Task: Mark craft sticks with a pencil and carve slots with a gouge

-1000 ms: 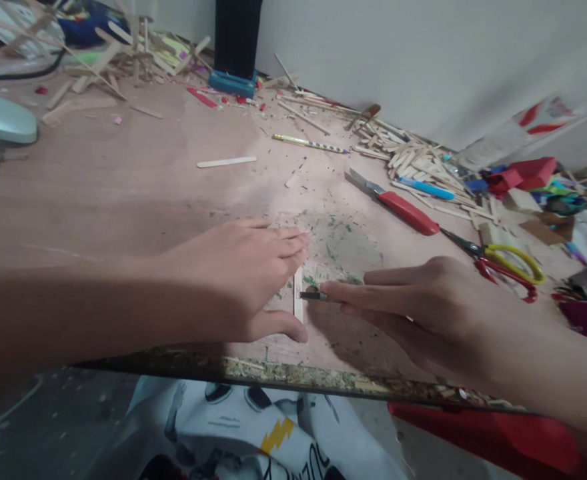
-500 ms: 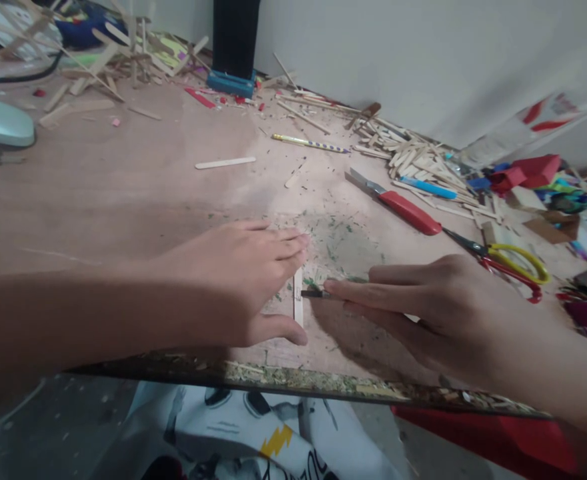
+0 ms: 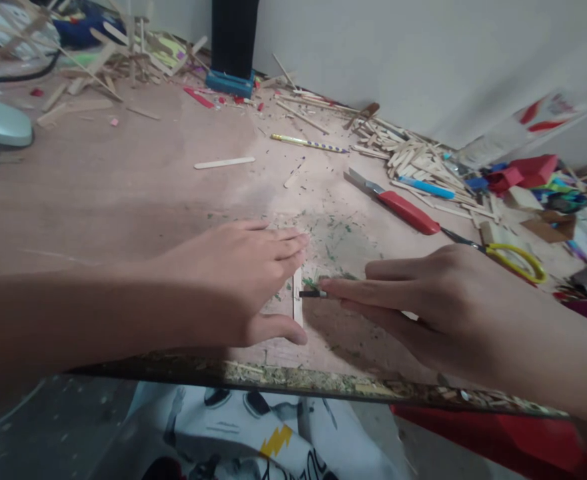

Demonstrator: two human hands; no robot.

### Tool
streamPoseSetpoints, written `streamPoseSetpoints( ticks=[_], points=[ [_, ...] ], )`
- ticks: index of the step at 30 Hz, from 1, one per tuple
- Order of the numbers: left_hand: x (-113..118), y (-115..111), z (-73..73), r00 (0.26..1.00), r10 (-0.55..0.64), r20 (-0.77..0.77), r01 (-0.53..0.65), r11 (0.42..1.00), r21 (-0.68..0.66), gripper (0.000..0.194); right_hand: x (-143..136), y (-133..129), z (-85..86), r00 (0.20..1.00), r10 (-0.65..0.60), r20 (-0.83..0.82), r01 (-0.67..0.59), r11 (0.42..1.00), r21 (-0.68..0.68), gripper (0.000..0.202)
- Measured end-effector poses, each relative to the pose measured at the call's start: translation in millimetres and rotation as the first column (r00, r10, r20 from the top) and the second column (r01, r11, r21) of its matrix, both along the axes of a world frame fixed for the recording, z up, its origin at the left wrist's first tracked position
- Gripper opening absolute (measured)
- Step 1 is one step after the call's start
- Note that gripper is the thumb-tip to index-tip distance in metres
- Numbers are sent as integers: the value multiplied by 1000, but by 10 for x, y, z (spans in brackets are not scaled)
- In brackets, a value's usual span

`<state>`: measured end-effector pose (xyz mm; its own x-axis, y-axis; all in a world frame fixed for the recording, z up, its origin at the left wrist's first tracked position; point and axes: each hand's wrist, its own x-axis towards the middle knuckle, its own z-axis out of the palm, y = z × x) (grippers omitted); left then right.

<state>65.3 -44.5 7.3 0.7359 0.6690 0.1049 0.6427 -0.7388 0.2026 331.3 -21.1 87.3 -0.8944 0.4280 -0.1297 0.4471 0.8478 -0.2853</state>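
Note:
A narrow wooden craft stick (image 3: 297,297) lies on the table, pointing away from me, with faint marks near its middle. My left hand (image 3: 253,280) rests flat across it, fingers stretched out over the far end and thumb by the near end. From the right, my right hand (image 3: 418,293) pinches a thin cutting blade (image 3: 312,293), its dark tip touching the stick's right edge. The fingers cover most of the blade, so any handle is hidden. Small green shavings lie around the stick.
Red-handled snips (image 3: 406,211) and yellow-handled scissors (image 3: 516,260) lie beyond my right hand. Behind them are a blue pen (image 3: 426,187), a pencil (image 3: 308,143) and a pile of craft sticks (image 3: 413,157). Another stick (image 3: 224,163) lies farther left. The table edge (image 3: 323,383) is close to me.
My right hand and the blade have shifted very slightly left, and the hand now covers the scissors' red handle. My left hand stays on the stick.

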Motion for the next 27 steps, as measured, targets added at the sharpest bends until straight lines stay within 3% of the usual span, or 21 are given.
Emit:
streamPoseSetpoints(
  ticks=[5,12,16,27],
  points=[
    [3,-3,-2,1000,-12,-10,12,1000,20,87,4,35,-16,1000,14,19,-14,1000,-10,31],
    [23,9,17,999,0,-41,0,1000,5,86,-17,54,44,989,129,67,-135,985,107,22],
    [28,14,25,998,-3,-55,2,1000,-8,90,-25,45,34,978,196,71,-205,965,166,27],
    [12,0,8,1000,-29,-3,29,998,58,89,123,-38,-233,1000,2,25,-4,998,64,31]
  ],
)
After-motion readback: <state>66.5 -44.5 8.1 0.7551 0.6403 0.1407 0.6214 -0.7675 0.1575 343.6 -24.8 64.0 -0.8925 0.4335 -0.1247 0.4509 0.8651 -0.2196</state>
